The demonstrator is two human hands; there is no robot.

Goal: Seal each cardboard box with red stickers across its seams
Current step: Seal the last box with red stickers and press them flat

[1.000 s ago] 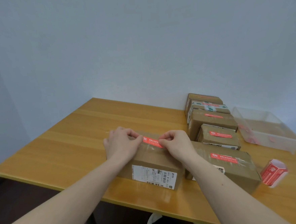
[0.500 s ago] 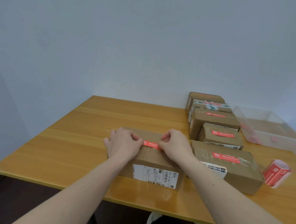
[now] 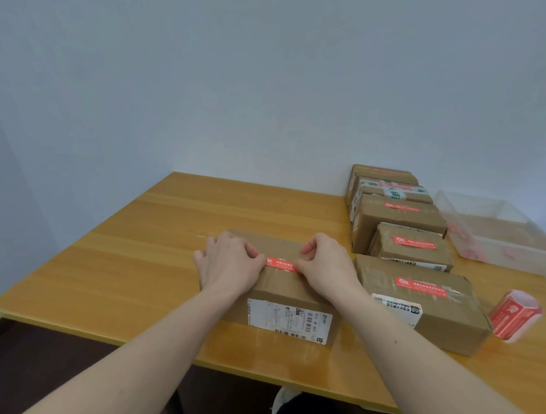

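At frame centre, the left hand [image 3: 228, 263] and right hand [image 3: 325, 261] each press curled fingertips onto opposite ends of the red rectangular paper sticker [image 3: 280, 264] atop the brown cardboard box [image 3: 280, 290]. Recommended: smooth outward from the middle, keeping the sticker flat across the seam.

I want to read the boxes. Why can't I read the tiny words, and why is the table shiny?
Head view: the white label on the box is too small and soft to read; the table edge mirrors the light as pale glare; the wide lens bends straight edges near the sides.
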